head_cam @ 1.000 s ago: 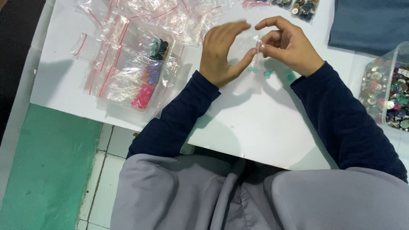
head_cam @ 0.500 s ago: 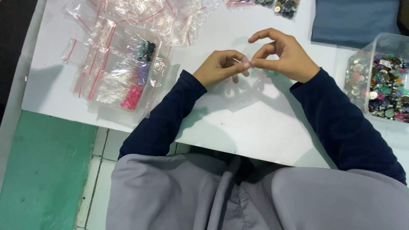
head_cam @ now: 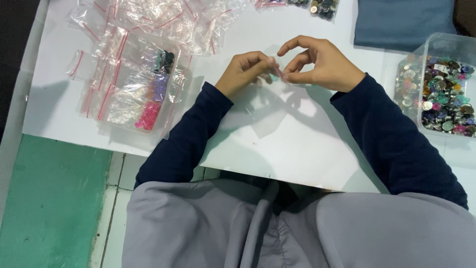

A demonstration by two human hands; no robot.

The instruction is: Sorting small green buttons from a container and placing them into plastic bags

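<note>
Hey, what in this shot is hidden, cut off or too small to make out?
- Small clear bag, head view: see-through and pinched between the left hand and right hand; the fingers hide its contents.
- Bead tub, head view: cut off by the right edge; single beads too small to tell.
- Dark buttons, head view: cut off by the top edge.
- Blue cloth, head view: cut off at the top.

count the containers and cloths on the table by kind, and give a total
clear plastic tub of mixed gems: 1
clear tray of filled zip bags: 1
folded blue cloth: 1
small bag of dark buttons at the top edge: 1
clear bag held between left hand and right hand: 1
total: 5; the loose empty bags are too heaped to count
</note>
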